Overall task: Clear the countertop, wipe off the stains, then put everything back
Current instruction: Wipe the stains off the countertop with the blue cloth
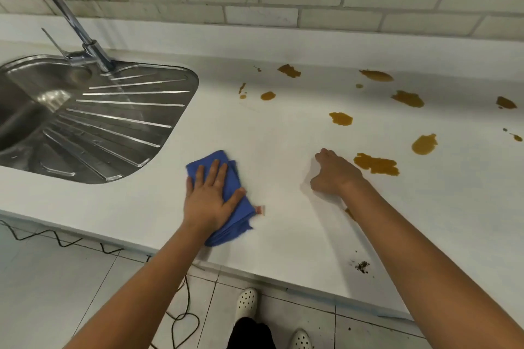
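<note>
A folded blue cloth [235, 207] lies on the white countertop [283, 136], right of the sink. My left hand [208, 197] presses flat on the cloth with fingers spread. My right hand [334, 173] rests on the bare counter with fingers curled under, holding nothing visible. Several brown stains spread over the right half of the counter; the nearest large stain [377, 164] lies just right of my right hand, and another stain [340, 118] lies beyond it. Dark crumbs [361, 265] sit near the front edge.
A steel sink [85, 127] with a ribbed drainer and a curved tap [68, 14] fills the left. A tiled wall backs the counter. Below the front edge are floor tiles, a black cable [181, 317] and white shoes.
</note>
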